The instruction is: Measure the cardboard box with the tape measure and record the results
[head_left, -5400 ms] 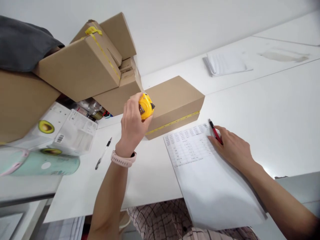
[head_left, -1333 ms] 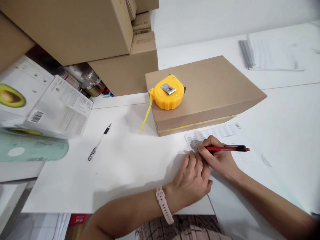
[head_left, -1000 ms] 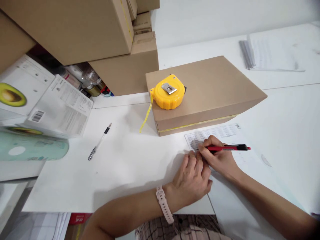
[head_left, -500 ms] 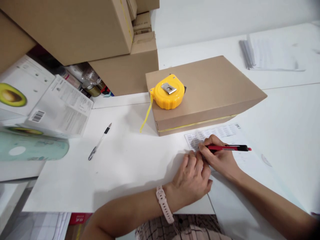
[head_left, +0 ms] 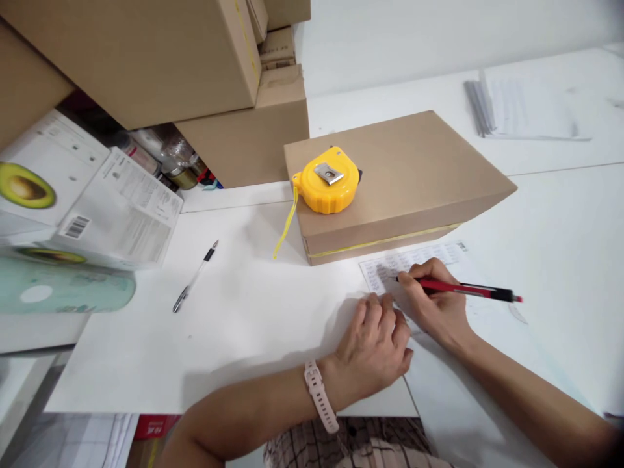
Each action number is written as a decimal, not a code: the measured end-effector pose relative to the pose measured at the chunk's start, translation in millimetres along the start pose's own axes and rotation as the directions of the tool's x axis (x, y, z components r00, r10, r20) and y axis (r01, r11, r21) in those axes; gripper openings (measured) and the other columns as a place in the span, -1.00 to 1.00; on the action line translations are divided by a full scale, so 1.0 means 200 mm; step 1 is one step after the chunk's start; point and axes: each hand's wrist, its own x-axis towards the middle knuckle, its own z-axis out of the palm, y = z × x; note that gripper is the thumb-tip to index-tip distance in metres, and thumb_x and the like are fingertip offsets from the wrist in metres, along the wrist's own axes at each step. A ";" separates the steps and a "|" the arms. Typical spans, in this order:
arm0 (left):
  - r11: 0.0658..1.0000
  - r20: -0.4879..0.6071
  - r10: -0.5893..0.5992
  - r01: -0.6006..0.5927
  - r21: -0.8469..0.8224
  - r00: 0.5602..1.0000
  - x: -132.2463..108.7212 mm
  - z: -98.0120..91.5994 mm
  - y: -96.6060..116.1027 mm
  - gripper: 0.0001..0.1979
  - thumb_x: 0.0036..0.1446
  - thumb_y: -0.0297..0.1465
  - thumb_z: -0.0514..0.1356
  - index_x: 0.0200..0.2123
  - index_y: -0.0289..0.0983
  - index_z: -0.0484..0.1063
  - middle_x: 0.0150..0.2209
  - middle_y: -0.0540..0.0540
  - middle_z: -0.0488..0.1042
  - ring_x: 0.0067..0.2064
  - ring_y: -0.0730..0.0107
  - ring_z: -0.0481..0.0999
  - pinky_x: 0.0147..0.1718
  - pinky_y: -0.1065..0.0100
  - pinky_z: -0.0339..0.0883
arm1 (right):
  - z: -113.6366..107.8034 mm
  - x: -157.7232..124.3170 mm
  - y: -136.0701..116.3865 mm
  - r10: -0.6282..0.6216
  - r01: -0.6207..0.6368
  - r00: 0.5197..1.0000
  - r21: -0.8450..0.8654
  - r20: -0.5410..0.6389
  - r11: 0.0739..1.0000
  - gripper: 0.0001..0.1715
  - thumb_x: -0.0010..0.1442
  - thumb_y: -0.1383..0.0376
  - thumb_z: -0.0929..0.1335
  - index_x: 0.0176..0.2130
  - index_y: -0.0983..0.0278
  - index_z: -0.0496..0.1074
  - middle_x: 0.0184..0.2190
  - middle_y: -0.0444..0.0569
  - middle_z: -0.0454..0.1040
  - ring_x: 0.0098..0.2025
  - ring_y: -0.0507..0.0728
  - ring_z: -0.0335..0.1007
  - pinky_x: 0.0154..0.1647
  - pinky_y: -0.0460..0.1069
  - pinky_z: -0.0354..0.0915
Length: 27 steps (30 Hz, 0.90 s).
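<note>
A red-and-black pen [head_left: 468, 290] is pinched in my right hand [head_left: 433, 302], its tip at the printed, handwritten sheet of paper [head_left: 451, 255]. Part of that sheet is hidden beneath both hands. My left hand [head_left: 375, 344] rests palm down at the sheet's lower left edge, fingers loosely bent and a little apart, gripping nothing visible. A pale pink band [head_left: 320, 396] circles the left wrist. Just beyond the paper lies a flat cardboard box [head_left: 409, 169]. On its left end sits a yellow tape measure [head_left: 329, 182] with a metal clip and a yellow strap.
Another pen [head_left: 195, 276] lies on the white table [head_left: 253, 312] to the left. Large cardboard boxes [head_left: 170, 58] are stacked at the back left. Beside them stand white cartons with avocado pictures [head_left: 112, 208] and a mint-green package [head_left: 73, 286]. Papers [head_left: 531, 107] lie at the back right.
My right hand has shifted slightly right and up across the sheet, and the pen's back end has swung right and down. My left hand stays nearly still.
</note>
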 end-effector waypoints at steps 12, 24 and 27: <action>1.000 -0.031 -0.004 0.003 -0.020 1.000 -0.02 0.06 0.01 -0.55 0.31 -0.21 0.10 0.06 -0.47 0.44 0.13 -0.42 0.48 0.13 -0.10 0.47 0.10 0.02 0.29 | -0.49 -0.10 0.23 -0.259 0.419 0.906 -0.617 0.335 0.667 -0.28 0.06 0.44 0.28 0.21 0.16 0.35 0.12 0.19 0.47 0.14 0.49 0.37 -0.13 0.25 0.40; 0.893 -0.629 -0.445 0.365 -0.263 0.637 0.31 -0.45 -0.49 -0.49 0.20 -0.28 0.27 0.17 -0.26 0.25 0.20 -0.35 0.36 0.28 -0.04 0.31 0.22 -0.06 0.14 | -0.49 -0.09 0.37 -0.347 0.389 0.919 -0.585 0.189 0.711 -0.32 0.17 0.47 0.20 0.23 0.10 0.35 0.13 0.12 0.51 0.06 0.48 0.45 -0.08 0.30 0.34; 0.747 -0.346 -0.646 0.471 -0.470 0.680 0.40 -0.46 -0.63 -0.23 0.03 -0.23 0.39 0.25 -0.24 0.17 0.26 -0.34 0.31 0.31 -0.12 0.26 0.24 -0.09 0.12 | -0.48 -0.09 0.40 -0.373 0.405 0.909 -0.603 0.185 0.687 -0.36 0.19 0.46 0.19 0.21 0.13 0.35 0.11 0.12 0.52 0.05 0.43 0.46 -0.08 0.28 0.36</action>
